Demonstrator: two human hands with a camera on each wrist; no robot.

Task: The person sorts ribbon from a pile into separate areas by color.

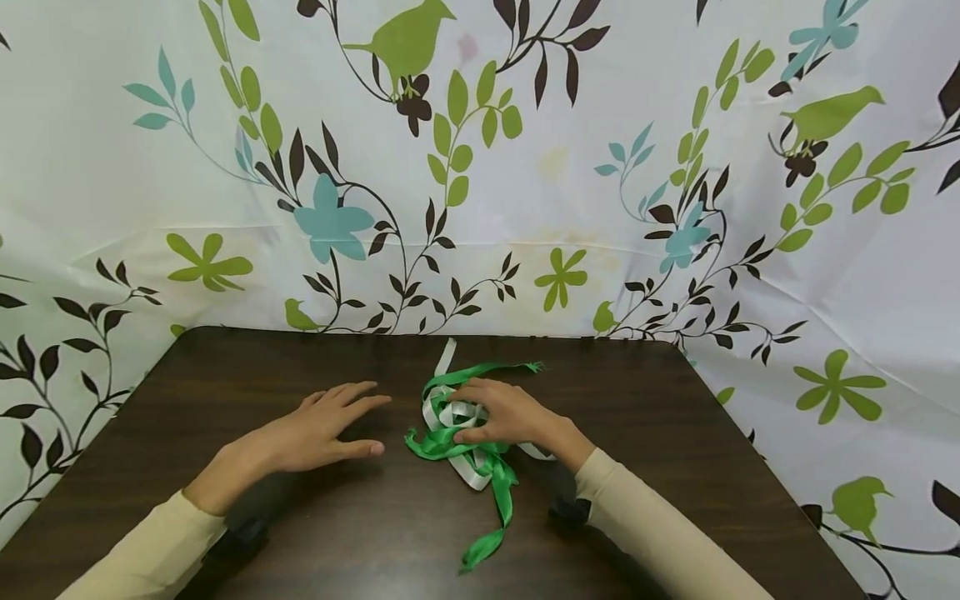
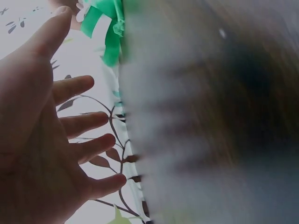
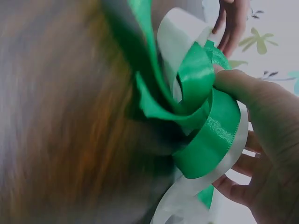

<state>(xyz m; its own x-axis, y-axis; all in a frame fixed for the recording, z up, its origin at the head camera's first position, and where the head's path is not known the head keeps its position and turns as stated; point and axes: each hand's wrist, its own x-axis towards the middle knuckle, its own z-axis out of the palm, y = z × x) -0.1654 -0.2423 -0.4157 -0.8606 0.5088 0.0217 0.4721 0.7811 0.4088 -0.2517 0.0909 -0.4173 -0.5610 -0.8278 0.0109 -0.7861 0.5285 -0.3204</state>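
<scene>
A tangled pile of satin ribbons lies on the table, green ribbon [image 1: 483, 546] mixed with white ribbon [image 1: 446, 357]. Over its right side my right hand [image 1: 510, 413] holds the loops. In the right wrist view the thumb is against a green loop [image 3: 208, 140], with fingers curled behind the bundle and a white loop [image 3: 180, 32] above. My left hand [image 1: 311, 429] hovers to the left of the pile, fingers spread and apart from the ribbons. Its palm [image 2: 28, 126] shows bare in the left wrist view.
The dark wooden table [image 1: 360, 542] ends at a back edge against a hanging cloth [image 1: 480, 208] printed with leaves, birds and flowers. The cloth also runs down the right side. One green ribbon tail trails toward the table's front.
</scene>
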